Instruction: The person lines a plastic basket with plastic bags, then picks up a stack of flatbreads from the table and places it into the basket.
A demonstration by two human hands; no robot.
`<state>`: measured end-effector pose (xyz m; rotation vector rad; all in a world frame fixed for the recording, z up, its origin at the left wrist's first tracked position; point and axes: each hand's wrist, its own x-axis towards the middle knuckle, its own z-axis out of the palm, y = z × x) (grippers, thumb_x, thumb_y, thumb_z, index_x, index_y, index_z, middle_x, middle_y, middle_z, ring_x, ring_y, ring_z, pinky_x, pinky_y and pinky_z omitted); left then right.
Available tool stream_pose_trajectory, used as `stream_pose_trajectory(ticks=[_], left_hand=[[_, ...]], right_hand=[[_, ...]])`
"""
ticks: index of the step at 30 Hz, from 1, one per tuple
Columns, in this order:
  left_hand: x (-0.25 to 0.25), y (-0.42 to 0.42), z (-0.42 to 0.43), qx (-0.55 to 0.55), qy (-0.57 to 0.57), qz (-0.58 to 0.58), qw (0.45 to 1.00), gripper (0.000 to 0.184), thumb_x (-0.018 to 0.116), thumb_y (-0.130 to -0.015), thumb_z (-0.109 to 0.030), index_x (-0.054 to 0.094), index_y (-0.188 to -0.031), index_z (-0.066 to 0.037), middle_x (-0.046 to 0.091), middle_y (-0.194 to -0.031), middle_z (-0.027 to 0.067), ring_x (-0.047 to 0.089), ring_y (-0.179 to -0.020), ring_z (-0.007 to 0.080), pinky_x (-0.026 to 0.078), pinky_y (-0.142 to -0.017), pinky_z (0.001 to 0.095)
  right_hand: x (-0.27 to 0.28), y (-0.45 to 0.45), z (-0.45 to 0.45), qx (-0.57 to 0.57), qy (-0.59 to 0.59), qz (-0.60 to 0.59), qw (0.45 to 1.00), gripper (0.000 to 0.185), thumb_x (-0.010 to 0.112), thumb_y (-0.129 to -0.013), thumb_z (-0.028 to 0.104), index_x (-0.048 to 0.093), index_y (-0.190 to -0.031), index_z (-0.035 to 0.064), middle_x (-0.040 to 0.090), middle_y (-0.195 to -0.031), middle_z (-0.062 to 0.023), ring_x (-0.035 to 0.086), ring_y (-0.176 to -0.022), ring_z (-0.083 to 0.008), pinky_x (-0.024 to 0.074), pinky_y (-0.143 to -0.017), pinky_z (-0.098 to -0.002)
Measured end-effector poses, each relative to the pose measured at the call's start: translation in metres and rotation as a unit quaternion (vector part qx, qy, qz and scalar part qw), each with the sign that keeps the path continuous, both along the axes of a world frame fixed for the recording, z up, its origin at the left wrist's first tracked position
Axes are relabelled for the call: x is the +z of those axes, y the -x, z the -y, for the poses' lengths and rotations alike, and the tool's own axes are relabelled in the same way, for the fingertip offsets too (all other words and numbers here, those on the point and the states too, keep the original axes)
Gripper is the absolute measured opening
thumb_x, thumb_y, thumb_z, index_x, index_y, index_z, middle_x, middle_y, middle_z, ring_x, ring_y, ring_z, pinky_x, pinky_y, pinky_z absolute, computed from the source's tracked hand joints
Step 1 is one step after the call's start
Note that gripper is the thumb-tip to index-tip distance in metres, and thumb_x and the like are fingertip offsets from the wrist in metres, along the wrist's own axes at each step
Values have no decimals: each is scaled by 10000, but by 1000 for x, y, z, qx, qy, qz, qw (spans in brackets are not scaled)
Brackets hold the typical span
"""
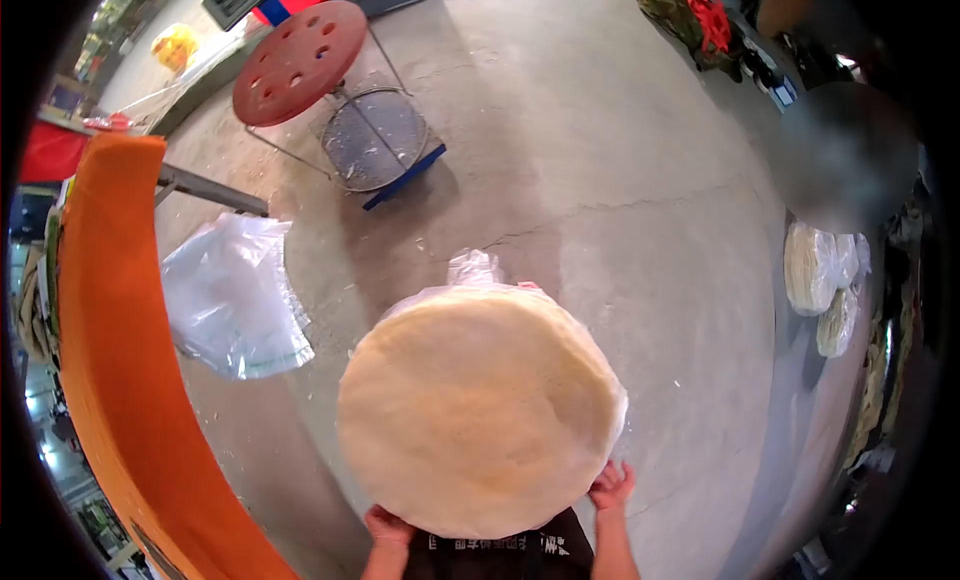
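Observation:
A large stack of round, pale flatbreads [480,410] in clear plastic fills the middle of the head view, just ahead of my body. Its bunched plastic end [474,268] sticks out on the far side. My left hand [389,526] is at the near left edge, fingers curled against it and partly hidden by it. At the near right edge is my right hand [611,486], its fingers spread and pointing up beside the plastic. What supports the stack from below is hidden. A dark apron [500,557] with white lettering shows between my forearms.
An orange-covered edge [110,330] curves along the left. A clear plastic bag [240,298] lies near it on the concrete floor [660,250]. Further off stands a red round stool [303,65]. Bagged pale rounds [812,270] sit at the right, near a blurred patch.

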<state>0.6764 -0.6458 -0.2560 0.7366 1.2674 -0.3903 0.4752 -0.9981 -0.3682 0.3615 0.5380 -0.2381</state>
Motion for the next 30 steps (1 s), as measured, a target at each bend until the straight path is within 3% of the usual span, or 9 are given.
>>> stream_pose_trajectory(ticks=[2,4,8,10,12,18,24,27,30], left_hand=[[-17,-12,-26,-12,10,-17,1000,516,382,-759,-355,443,-1187,-74,454,-1217,109,425,-1104,339,304,-955,487],[-24,-32,-49,-180,-52,75,979,591,377,-776,-486,415,-1215,-92,448,-1223,97,416,-1116,323,307,-955,486],[34,-75,-15,-161,49,122,978,755,445,-736,-634,345,-1266,-106,415,-1256,75,385,-1148,291,312,-954,478],[35,-63,8,-240,-6,143,960,784,496,-715,-621,332,-1273,-96,403,-1268,83,373,-1161,287,308,-964,461],[31,-58,24,-261,-46,129,956,792,543,-708,-587,319,-1279,-86,389,-1281,87,363,-1170,285,307,-967,454],[18,-65,37,-237,-57,78,967,753,538,-743,-543,300,-1286,-80,375,-1292,84,351,-1177,282,302,-972,431],[14,-73,18,-238,-53,99,965,736,492,-763,-562,299,-1288,-83,392,-1276,79,375,-1157,270,319,-958,421],[23,-108,31,-122,-62,164,977,678,514,-768,-527,360,-1253,-79,454,-1219,87,454,-1080,270,379,-905,417],[4,-139,25,-220,-74,117,966,622,515,-782,-477,383,-1230,-67,478,-1182,98,481,-1035,266,400,-878,408]], right_hand=[[25,-44,48,93,84,-147,981,272,451,-805,320,514,-894,71,547,-644,-29,516,-621,-154,402,-563,-352],[37,-89,77,168,328,-377,850,327,445,-812,316,497,-1015,64,575,-795,-58,533,-750,-164,412,-653,-333],[103,-200,108,257,589,-202,739,696,513,-782,378,228,-1321,42,325,-1322,-144,315,-1220,-248,271,-974,-359],[116,-238,109,402,733,-102,539,798,608,-730,347,193,-1330,25,267,-1357,-154,243,-1262,-263,205,-1017,-353],[118,-263,96,504,693,-78,509,861,675,-685,305,184,-1334,22,291,-1345,-154,258,-1252,-261,207,-1015,-318],[97,-271,88,481,463,-52,743,796,657,-724,272,205,-1337,43,350,-1311,-132,327,-1214,-211,251,-987,-280],[54,-253,83,323,521,-59,788,652,652,-729,234,353,-1270,29,465,-1206,-105,470,-1053,-167,368,-891,-289],[58,-268,128,352,622,-267,646,593,664,-709,241,423,-1199,9,499,-1158,-127,495,-1031,-199,391,-869,-324],[38,-287,114,481,682,-230,501,537,676,-677,225,474,-1111,-19,549,-1044,-148,530,-960,-220,421,-817,-309]])
